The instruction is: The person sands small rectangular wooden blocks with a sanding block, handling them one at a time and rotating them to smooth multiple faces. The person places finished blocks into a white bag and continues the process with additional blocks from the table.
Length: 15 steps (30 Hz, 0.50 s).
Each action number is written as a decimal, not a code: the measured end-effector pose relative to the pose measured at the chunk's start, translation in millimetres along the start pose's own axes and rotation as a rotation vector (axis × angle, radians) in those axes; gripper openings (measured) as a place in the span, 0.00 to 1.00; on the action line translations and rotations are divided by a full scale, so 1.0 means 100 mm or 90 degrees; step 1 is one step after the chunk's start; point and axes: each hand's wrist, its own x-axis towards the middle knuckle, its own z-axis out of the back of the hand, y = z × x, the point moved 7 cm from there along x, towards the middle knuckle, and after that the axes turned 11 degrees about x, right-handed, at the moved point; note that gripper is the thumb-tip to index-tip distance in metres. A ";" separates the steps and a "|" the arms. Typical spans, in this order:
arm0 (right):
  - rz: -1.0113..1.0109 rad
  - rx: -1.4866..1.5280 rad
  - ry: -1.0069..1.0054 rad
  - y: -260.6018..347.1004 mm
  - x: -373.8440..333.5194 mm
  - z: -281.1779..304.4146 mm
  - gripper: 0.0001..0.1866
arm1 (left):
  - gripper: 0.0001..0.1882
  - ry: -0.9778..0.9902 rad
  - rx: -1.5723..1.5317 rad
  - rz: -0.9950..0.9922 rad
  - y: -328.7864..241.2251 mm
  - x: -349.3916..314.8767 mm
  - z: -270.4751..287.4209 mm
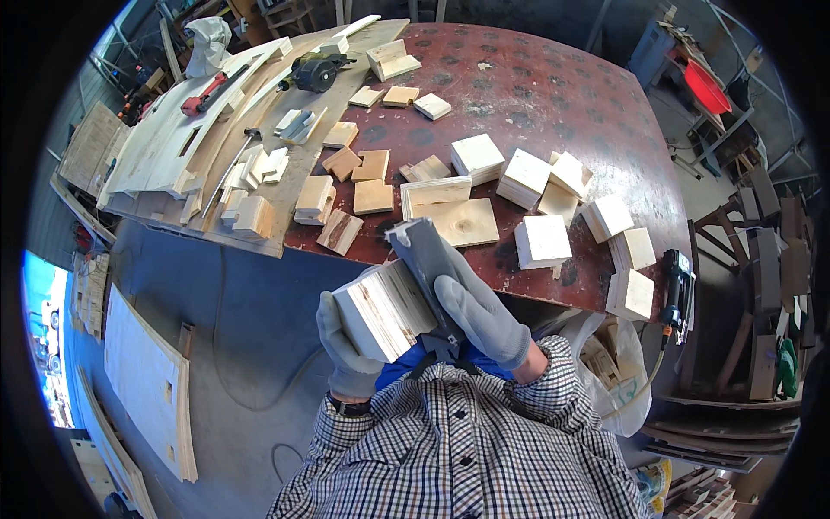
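Observation:
My left hand [344,350], in a grey glove, grips a pale square wooden block [385,310] from its left side, holding it tilted in front of my chest. My right hand [480,313], also gloved, presses a grey sanding block [421,246] against the block's upper right edge. Both hands are below the near edge of a dark red round table [536,95]. Many similar pale wooden blocks [543,240] lie spread over the table.
A sander [677,290] with a cord sits at the table's right edge. To the left, plywood boards [181,138] carry a hammer [233,160], a red tool [203,95] and a dark power tool [316,71]. Board sheets [151,389] lie on the grey floor.

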 end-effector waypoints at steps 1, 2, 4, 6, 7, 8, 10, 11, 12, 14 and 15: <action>-0.002 -0.021 0.027 -0.03 -0.07 0.00 0.43 | 0.46 -0.021 -0.166 0.114 0.13 0.02 0.03; -0.008 -0.048 0.052 -0.05 -0.17 0.01 0.43 | 0.50 -0.005 -0.493 0.350 0.26 0.07 -0.03; -0.055 -0.002 0.076 -0.12 -0.34 0.11 0.42 | 0.51 0.024 -0.669 0.516 0.37 0.02 -0.07; -0.101 0.063 0.070 -0.21 -0.45 0.20 0.42 | 0.42 0.069 -0.423 0.411 0.44 0.00 0.04; -0.093 0.066 0.030 -0.24 -0.41 0.25 0.42 | 0.39 0.087 -0.321 0.377 0.47 -0.02 0.09; -0.086 0.067 0.000 -0.12 -0.34 0.20 0.41 | 0.38 0.098 -0.217 0.345 0.51 -0.06 0.15; 0.008 0.074 -0.040 -0.05 -0.16 0.17 0.40 | 0.39 0.123 -0.564 0.437 0.17 0.04 -0.04; 0.066 -0.023 -0.032 0.05 -0.06 0.12 0.39 | 0.38 0.131 -0.548 0.402 0.01 0.05 -0.09; 0.123 -0.122 -0.022 0.14 0.00 0.06 0.39 | 0.38 0.107 -0.611 0.401 -0.03 0.00 -0.18; 0.149 -0.168 -0.007 0.20 -0.01 -0.01 0.40 | 0.37 0.075 -0.606 0.422 -0.11 -0.02 -0.18; 0.139 -0.204 0.008 0.20 -0.07 -0.01 0.41 | 0.37 0.066 -0.602 0.420 -0.12 0.03 -0.15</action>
